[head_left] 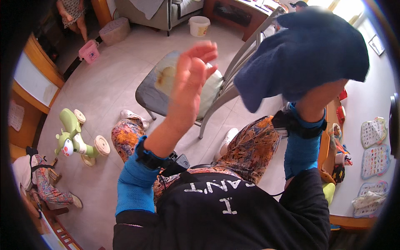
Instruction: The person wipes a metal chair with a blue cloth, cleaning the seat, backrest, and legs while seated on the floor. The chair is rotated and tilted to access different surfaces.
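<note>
My left hand (194, 73) is raised in front of me, fingers apart and slightly blurred, with nothing in it. Behind it in the picture stands a grey chair with a slatted back (229, 84) and a padded seat (153, 92) that bears a brown stain. A dark blue cloth (307, 56) hangs over my raised right hand (326, 93), which holds it up. The cloth hides the fingers and part of the chair back. Blue sleeves and black straps cover both forearms.
A green ride-on toy (73, 137) stands on the tiled floor (103, 78) at left. Farther off are a pink basket (89, 51), a white bucket (199, 26) and a sofa (150, 14). Other people appear at left and at the top. A wooden shelf (326, 140) runs along the right wall.
</note>
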